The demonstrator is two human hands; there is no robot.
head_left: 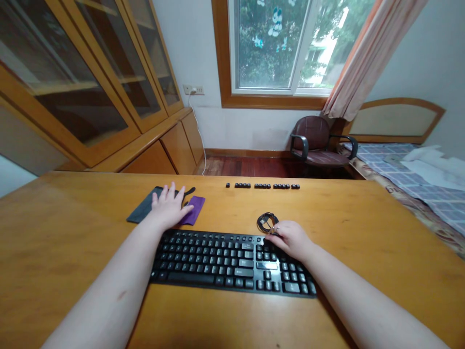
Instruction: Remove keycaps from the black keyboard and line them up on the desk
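A black keyboard [203, 278] lies flat on the wooden table in front of me. My left hand [169, 208] is spread open above its upper left corner, over a dark grey pouch [141, 207] and a folded purple cloth [195, 209]; I cannot tell how firmly it rests on them. At the keyboard's top right, my right hand [290, 236] is closed in a pinch, with a small metallic or yellowish bit at the fingertips. What it grips is mostly hidden. Just behind those fingers is a coiled black cable [260, 222].
Several loose black keycaps [262, 186] stand in a row of groups near the table's far edge. Beyond the table [363, 223] are a brown armchair [314, 133], a bed [428, 179] at right and a glass-door cabinet [109, 72] at left.
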